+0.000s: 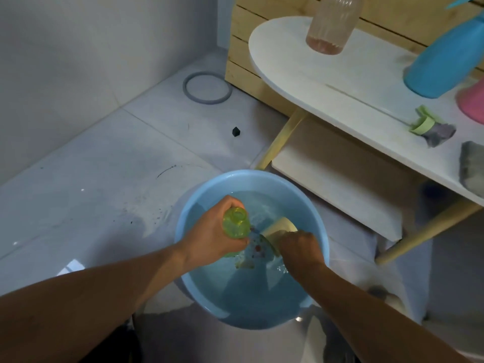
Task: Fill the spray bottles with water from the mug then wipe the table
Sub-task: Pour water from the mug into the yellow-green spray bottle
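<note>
The translucent green plastic spray bottle is gripped by the left hand over the round blue plastic basin, mouth upward. The cream mug, held by the right hand's curled fingers, is dipped just to its right.

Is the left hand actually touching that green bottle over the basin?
Touching. The head view shows the left hand with its fingers curled around the green bottle, holding it above the blue basin.
</note>
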